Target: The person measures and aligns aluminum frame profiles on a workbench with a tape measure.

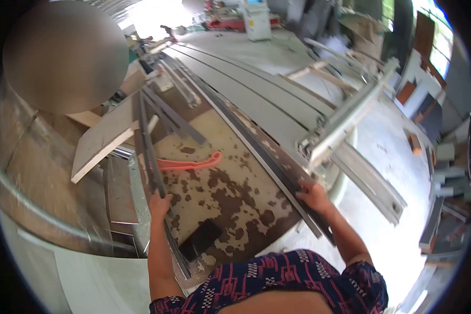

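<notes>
My left hand (159, 203) is closed around a long dark narrow strip (150, 157) along the left edge of a worn, patchy tabletop (246, 209). On the right side, my right hand (314, 195) has its fingers curled at another long dark strip (277, 170), which runs lengthwise beside a lighter-edged one. Between the hands lie a black phone (200, 239) and, farther up, an orange plastic push stick (191, 163). Shorter dark strips (175, 118) rest at an angle beyond it.
A slotted sliding saw table (246, 89) extends on the right, with a metal crosscut fence (350, 112) across it. A pale board (107, 136) leans at left, near a person whose head is blurred. Stacked offcuts (452, 204) line the far right.
</notes>
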The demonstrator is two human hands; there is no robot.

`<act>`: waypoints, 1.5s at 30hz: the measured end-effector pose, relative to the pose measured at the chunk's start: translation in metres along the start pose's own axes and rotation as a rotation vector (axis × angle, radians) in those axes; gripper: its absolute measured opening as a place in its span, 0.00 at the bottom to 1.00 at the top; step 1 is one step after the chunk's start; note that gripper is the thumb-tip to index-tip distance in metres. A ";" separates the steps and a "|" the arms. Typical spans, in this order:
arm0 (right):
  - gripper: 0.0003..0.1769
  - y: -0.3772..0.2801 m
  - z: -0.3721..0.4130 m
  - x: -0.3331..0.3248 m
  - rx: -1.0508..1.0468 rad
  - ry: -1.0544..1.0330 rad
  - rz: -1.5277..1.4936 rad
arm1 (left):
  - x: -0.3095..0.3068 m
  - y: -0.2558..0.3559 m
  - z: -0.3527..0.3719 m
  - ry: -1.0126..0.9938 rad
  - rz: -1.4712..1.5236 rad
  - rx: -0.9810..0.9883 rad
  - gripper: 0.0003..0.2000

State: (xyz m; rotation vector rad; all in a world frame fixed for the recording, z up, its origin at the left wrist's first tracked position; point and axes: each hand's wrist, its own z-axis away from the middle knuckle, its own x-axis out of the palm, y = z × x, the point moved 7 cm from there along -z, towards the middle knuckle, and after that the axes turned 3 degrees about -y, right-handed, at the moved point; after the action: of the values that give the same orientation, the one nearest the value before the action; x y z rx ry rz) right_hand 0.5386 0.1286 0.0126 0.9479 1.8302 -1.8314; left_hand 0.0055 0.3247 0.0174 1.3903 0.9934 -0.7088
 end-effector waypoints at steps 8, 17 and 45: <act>0.09 0.044 0.049 -0.059 0.255 -0.144 -0.410 | -0.023 0.036 0.041 -0.048 -0.027 0.143 0.30; 0.20 0.065 0.109 -0.035 0.343 -0.223 -0.194 | -0.017 0.090 0.067 -0.043 -0.071 0.366 0.26; 0.27 -0.065 0.099 -0.071 0.163 -0.455 -1.102 | 0.145 0.391 0.100 -0.826 1.625 -0.326 0.29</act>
State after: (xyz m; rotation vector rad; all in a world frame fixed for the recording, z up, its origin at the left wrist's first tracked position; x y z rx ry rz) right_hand 0.5242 0.0229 0.1008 -0.6052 2.0389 -2.4913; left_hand 0.4299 0.2836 0.0599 0.9982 -0.7139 0.1807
